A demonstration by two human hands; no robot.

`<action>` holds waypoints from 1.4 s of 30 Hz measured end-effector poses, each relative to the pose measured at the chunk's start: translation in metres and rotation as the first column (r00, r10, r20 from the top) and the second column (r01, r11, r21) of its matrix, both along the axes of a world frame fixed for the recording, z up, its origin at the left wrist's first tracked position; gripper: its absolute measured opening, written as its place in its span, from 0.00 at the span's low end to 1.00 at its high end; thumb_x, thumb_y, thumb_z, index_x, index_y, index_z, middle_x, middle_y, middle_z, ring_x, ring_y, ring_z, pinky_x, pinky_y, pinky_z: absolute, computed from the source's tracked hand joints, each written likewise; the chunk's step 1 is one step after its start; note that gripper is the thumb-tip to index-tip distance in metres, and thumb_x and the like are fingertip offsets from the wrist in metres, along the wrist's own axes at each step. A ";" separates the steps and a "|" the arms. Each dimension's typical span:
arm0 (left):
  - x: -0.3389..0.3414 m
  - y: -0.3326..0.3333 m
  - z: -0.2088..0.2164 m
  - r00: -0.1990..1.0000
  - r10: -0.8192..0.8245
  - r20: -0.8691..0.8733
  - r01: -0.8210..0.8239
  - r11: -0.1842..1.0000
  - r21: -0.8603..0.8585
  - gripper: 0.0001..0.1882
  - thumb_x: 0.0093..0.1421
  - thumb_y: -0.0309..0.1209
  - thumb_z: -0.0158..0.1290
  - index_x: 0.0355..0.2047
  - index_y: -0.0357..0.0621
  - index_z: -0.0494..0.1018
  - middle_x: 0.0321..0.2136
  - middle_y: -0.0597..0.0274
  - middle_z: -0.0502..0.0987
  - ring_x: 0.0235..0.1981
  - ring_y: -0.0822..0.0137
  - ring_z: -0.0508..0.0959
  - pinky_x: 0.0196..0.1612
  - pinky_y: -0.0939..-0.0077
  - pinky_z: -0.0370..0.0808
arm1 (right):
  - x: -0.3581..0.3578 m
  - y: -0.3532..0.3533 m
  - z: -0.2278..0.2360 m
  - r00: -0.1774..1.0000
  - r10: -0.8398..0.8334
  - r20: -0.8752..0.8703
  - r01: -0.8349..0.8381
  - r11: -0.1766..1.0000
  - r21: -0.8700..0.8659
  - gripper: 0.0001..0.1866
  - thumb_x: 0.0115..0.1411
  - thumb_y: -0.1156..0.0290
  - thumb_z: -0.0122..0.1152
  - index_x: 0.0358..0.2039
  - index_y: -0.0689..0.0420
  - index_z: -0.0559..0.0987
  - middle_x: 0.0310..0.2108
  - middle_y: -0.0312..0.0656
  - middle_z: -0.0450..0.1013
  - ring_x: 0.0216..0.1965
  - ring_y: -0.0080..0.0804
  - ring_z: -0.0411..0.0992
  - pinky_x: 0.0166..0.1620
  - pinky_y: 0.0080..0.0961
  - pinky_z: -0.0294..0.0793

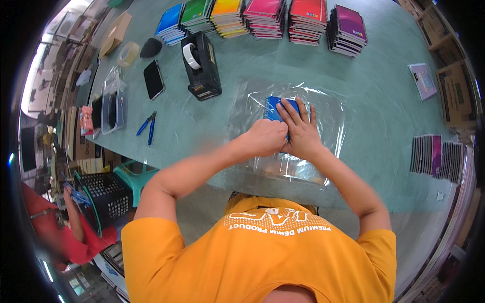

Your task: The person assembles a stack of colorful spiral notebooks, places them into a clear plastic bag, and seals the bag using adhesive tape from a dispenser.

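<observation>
Lying amid plastic (331, 129) on the surface (381, 108), the notebook (273, 108) points lengthwise away from the person, coil (266, 107) leftward; the right hand (303, 135) spreads its fingers (301, 112) over it, the left hand (268, 137) curls, hold unclear.

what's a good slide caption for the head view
Right hand spread over a blue notebook amid clear plastic, left hand curled alongside, on a green table.

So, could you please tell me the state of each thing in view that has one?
Left hand: curled; anything inside is hidden.
Right hand: open, fingers spread over the notebook.
Blue notebook: closed, partly covered.
Clear plastic: spread out, wrinkled.
Tape dispenser: loaded with a roll.
Pliers: handles apart.
Phone: lying flat, screen dark.
Pink notebooks: closed, stacked.
</observation>
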State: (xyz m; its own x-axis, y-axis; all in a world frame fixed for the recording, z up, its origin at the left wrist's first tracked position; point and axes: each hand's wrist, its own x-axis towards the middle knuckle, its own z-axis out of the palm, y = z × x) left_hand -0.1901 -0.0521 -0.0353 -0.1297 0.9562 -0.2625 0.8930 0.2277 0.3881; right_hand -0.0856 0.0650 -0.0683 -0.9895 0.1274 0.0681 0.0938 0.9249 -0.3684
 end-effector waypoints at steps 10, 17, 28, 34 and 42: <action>0.007 -0.003 0.002 0.982 0.186 0.023 -0.183 0.979 -0.088 0.11 0.51 0.32 0.48 0.29 0.34 0.67 0.25 0.44 0.74 0.26 0.47 0.76 0.30 0.55 0.73 | -0.154 0.055 -0.013 0.825 0.546 0.147 -0.383 0.731 -0.565 0.27 0.44 0.78 0.57 0.49 0.62 0.71 0.39 0.47 0.74 0.41 0.38 0.73 0.43 0.23 0.72; 0.012 -0.002 -0.005 0.974 0.224 0.031 -0.219 0.969 -0.113 0.11 0.52 0.32 0.48 0.28 0.34 0.67 0.26 0.44 0.74 0.27 0.46 0.76 0.31 0.54 0.73 | -0.180 0.102 -0.008 0.886 0.430 0.175 -0.103 0.550 -0.829 0.09 0.41 0.82 0.54 0.27 0.62 0.75 0.32 0.38 0.72 0.33 0.24 0.68 0.36 0.22 0.68; 0.002 -0.015 0.007 0.941 0.227 0.251 -0.229 0.973 -0.023 0.16 0.55 0.37 0.50 0.32 0.33 0.71 0.28 0.44 0.74 0.33 0.52 0.76 0.36 0.60 0.72 | 0.003 0.021 0.025 0.967 0.229 -0.113 -0.248 0.949 -0.197 0.17 0.46 0.74 0.62 0.40 0.53 0.77 0.43 0.35 0.72 0.46 0.37 0.66 0.49 0.33 0.67; -0.126 -0.085 0.001 0.653 0.737 0.177 -0.591 0.349 0.727 0.15 0.55 0.37 0.53 0.27 0.34 0.74 0.25 0.49 0.76 0.24 0.61 0.74 0.29 0.68 0.69 | 0.009 0.005 0.028 0.992 0.040 -0.116 -0.070 0.963 -0.261 0.08 0.50 0.72 0.60 0.32 0.56 0.79 0.41 0.36 0.73 0.43 0.38 0.68 0.48 0.32 0.68; -0.147 -0.097 -0.003 0.410 0.719 0.561 -0.861 0.103 0.498 0.16 0.57 0.37 0.55 0.20 0.36 0.74 0.21 0.65 0.75 0.18 0.76 0.68 0.23 0.79 0.63 | -0.004 -0.010 0.028 0.991 -0.130 0.036 0.132 0.990 -0.050 0.11 0.49 0.61 0.63 0.32 0.50 0.79 0.39 0.29 0.73 0.47 0.35 0.65 0.50 0.35 0.59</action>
